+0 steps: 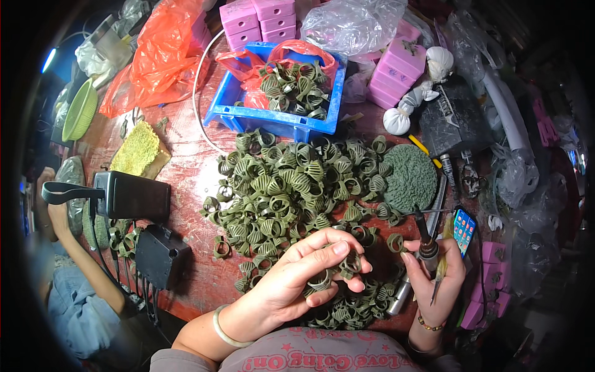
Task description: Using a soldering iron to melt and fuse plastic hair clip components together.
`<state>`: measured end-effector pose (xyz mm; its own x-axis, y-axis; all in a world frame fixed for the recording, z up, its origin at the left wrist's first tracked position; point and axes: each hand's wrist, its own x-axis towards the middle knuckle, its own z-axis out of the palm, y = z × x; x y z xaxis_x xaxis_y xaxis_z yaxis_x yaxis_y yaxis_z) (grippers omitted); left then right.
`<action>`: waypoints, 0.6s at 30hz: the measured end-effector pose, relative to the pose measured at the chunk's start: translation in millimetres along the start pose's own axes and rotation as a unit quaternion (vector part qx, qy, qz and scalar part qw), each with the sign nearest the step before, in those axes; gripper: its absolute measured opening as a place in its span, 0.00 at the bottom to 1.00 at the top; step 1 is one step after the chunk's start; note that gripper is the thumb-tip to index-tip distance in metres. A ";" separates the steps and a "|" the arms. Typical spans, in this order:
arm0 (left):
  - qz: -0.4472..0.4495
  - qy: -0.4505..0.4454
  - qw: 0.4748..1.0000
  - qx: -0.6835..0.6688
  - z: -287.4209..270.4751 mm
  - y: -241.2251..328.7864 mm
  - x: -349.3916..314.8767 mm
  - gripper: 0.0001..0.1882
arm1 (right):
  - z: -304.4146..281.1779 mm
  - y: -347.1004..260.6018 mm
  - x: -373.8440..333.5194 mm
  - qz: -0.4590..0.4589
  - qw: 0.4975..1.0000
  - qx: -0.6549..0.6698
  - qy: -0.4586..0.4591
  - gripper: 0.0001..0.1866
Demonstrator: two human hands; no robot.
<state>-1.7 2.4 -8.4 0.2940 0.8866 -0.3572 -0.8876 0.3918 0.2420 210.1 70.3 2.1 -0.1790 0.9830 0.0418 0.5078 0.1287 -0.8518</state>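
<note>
My left hand (282,279) is closed around a few green ribbed wax-like rings, with one ring (350,263) at its fingertips and another ring (319,282) against the lower fingers. My right hand (437,279) grips a dark pen-shaped tool (427,245) that resembles a soldering iron. A single green ring (395,242) touches its thumb and finger. A thin pointed tip (436,290) sticks down below the right hand's fingers. Beyond both hands spreads a large pile of similar green rings (285,192), and more rings (353,307) lie close to my body.
A blue bin (279,127) with a red bag and rings stands behind the pile. A round green textured pad (410,180) lies right of it, near a lit phone (463,230). Black boxes (133,195) are on the left, beside another person's arm (87,254). Pink blocks (396,71) stand behind.
</note>
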 end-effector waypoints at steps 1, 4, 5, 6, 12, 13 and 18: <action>-0.001 -0.001 1.000 -0.001 -0.3 0.3 0.1 0.09 | 0.4 -0.6 0.1 0.000 1.000 0.000 0.000 0.12; -0.002 0.000 1.000 0.005 -1.1 0.9 -0.1 0.10 | 1.6 -3.0 -0.1 0.012 1.000 0.008 0.000 0.12; -0.002 0.001 1.000 0.005 -0.7 0.9 -0.4 0.10 | 1.9 -3.5 0.0 0.012 1.000 0.008 -0.002 0.12; -0.001 0.002 1.000 0.003 0.1 0.9 -1.0 0.10 | 2.0 -3.9 0.0 0.012 1.000 0.008 -0.003 0.12; 0.013 0.007 0.999 0.031 13.9 12.1 -6.9 0.10 | -2.3 7.0 1.1 -0.001 1.000 0.002 -0.004 0.13; 0.025 0.016 0.999 0.029 17.0 16.7 -8.8 0.11 | -3.7 9.8 1.4 -0.004 1.000 0.008 0.003 0.13; 0.261 0.144 0.897 0.326 49.3 68.4 8.3 0.13 | -9.0 3.9 -0.3 -0.003 0.997 0.072 0.011 0.12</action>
<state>-42.5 48.6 49.7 -0.2883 0.9278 -0.2367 -0.4538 0.0853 0.8870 219.7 71.7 3.5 -0.1624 0.9851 0.0566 0.3808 0.1155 -0.9174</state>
